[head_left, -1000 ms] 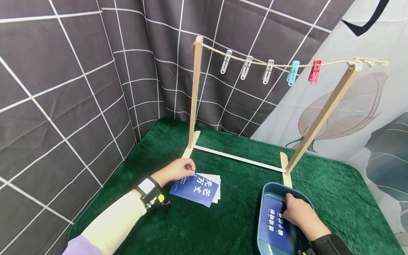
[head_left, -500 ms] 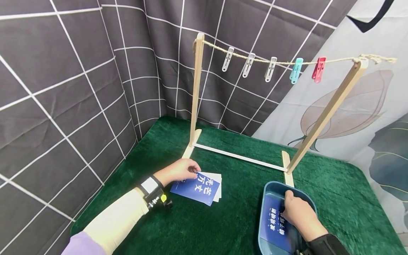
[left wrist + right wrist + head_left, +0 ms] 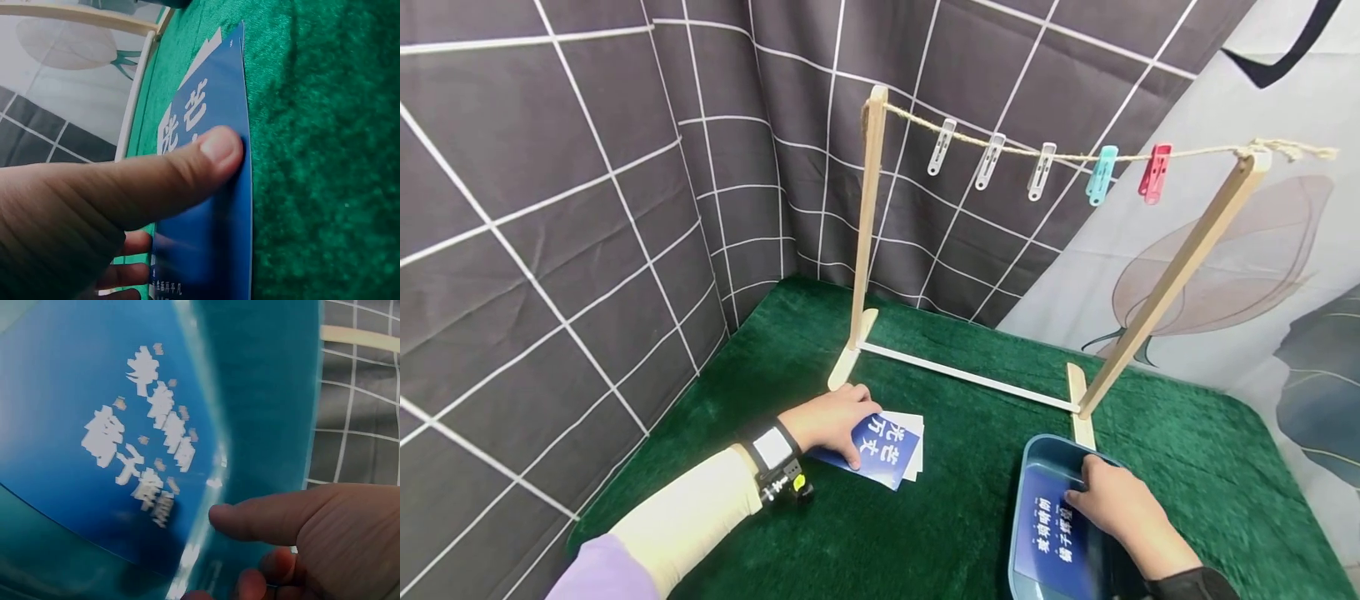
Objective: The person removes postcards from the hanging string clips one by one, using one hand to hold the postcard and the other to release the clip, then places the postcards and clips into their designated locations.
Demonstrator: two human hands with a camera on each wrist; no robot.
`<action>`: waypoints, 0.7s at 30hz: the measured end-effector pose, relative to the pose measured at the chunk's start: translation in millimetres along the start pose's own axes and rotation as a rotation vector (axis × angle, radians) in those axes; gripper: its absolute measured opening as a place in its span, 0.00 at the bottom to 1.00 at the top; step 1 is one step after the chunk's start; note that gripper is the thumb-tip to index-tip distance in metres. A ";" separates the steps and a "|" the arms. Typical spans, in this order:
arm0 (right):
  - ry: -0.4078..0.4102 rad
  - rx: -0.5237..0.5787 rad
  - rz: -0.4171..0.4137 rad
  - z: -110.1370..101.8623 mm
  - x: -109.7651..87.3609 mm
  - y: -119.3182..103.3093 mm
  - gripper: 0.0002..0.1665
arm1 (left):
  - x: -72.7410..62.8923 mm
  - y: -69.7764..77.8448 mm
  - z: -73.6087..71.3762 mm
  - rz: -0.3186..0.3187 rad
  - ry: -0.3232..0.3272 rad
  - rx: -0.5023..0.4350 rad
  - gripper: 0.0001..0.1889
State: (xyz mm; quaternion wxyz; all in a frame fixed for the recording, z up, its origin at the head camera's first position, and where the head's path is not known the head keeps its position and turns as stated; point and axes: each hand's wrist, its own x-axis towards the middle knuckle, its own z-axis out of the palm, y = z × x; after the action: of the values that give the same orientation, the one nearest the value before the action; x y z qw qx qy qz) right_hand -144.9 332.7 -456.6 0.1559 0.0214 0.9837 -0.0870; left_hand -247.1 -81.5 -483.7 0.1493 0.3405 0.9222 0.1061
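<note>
My left hand [image 3: 831,423] spans a blue card [image 3: 886,454] with white characters. In the left wrist view the thumb [image 3: 222,147] lies on the card's face near one long edge, and the other fingers are at the opposite edge. White cards [image 3: 912,425] show from under it on the green cloth. My right hand [image 3: 1120,504] reaches into a blue plastic tub [image 3: 1024,475] where another blue card [image 3: 1047,550] lies. In the right wrist view its thumb tip is by the tub's inner wall [image 3: 269,425], with loosely bent fingers below and nothing visible between them.
Behind the hands stands a wooden frame [image 3: 868,217] with a white crossbar [image 3: 966,377] low down. Its rope [image 3: 913,117] carries white clothespins [image 3: 990,162], a teal clothespin [image 3: 1102,175] and a red clothespin [image 3: 1155,173]. A dark gridded curtain [image 3: 715,75] hangs behind the green cloth [image 3: 865,550].
My left hand has moved from the blue card's far corner to across it, its thumb now reaching the near edge. The right hand has stayed at the tub, shifting slightly.
</note>
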 end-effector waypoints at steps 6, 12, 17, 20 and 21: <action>0.004 0.039 0.014 -9.1 -3.0 -0.4 0.21 | 4.0 -1.6 0.2 0.001 0.027 -0.011 0.40; 0.011 0.041 0.011 -10.3 -3.6 1.9 0.21 | 8.1 -9.0 3.9 0.057 0.121 0.006 0.37; 0.031 0.064 0.004 -12.1 -3.8 2.8 0.21 | 9.6 -11.4 -2.6 0.084 0.154 -0.090 0.24; 0.056 0.086 -0.013 -12.0 -4.3 2.8 0.23 | 9.7 -11.7 -8.7 0.060 0.109 -0.274 0.18; 0.067 0.092 -0.019 -12.1 -4.2 2.6 0.23 | 10.2 -11.5 -10.6 0.051 0.093 -0.342 0.17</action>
State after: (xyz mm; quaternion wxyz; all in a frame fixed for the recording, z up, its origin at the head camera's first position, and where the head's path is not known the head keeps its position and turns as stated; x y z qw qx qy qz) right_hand -144.3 337.3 -444.4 0.1211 0.0223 0.9835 -0.1327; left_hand -265.0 -84.3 -479.3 0.1595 0.3280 0.8877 0.2809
